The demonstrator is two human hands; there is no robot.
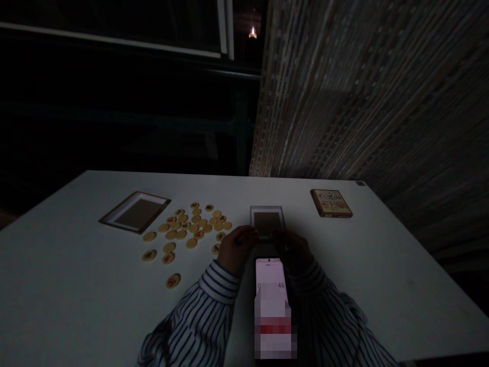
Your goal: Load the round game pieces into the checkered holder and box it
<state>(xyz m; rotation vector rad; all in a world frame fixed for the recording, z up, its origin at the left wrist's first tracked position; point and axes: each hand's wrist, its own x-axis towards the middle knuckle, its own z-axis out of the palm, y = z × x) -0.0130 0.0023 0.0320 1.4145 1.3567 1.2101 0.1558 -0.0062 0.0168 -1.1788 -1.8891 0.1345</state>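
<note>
Both my hands rest on a white table [382,265], in striped sleeves. My left hand [237,251] is curled at the near left corner of a small shallow box [266,222] with a white rim and dark inside. My right hand [293,250] is curled at the box's near right edge. The dim light hides what the fingers pinch. Several round wooden discs [191,227] with red or dark marks lie scattered just left of my left hand. A lit phone [272,300] lies between my forearms.
A larger flat tray or lid [134,211] with a white rim lies at the left. A small printed box [330,202] lies at the right rear. A slatted wall [362,86] rises behind the table on the right. The room is dark.
</note>
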